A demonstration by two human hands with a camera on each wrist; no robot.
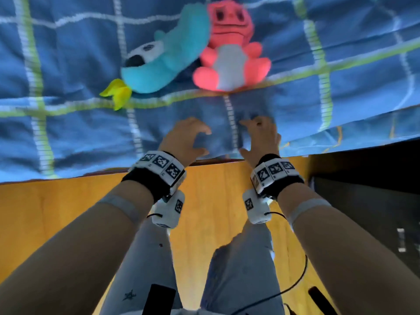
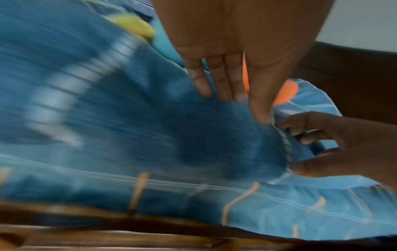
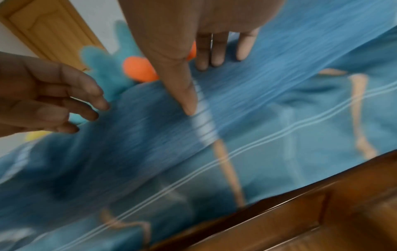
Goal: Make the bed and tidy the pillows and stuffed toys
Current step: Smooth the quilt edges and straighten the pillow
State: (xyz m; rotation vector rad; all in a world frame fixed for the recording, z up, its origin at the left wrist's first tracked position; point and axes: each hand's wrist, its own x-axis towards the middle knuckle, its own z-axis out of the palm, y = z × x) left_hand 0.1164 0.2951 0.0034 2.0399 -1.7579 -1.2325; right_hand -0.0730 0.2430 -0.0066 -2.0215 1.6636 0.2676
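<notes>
A blue checked blanket [image 1: 79, 64] covers the bed. On it lie a teal plush toy [image 1: 163, 62] with a yellow tail and, touching its right side, a pink plush toy [image 1: 229, 53] sitting upright. My left hand [image 1: 200, 142] and right hand [image 1: 245, 137] rest side by side on the blanket near the bed's near edge, below the toys. In the left wrist view my left hand [image 2: 242, 100] touches the blanket [image 2: 128, 118] with straight fingers. The right hand [image 3: 204, 84] does the same, thumb pointing down on the cloth [image 3: 279, 68]. Neither hand holds anything.
A lighter blue sheet [image 1: 341, 135] with orange marks shows under the blanket's edge at right. The wooden bed frame [image 1: 68, 212] runs below the hands. Dark furniture [image 1: 375, 201] stands to the right. A wooden door [image 3: 49, 30] is behind the bed.
</notes>
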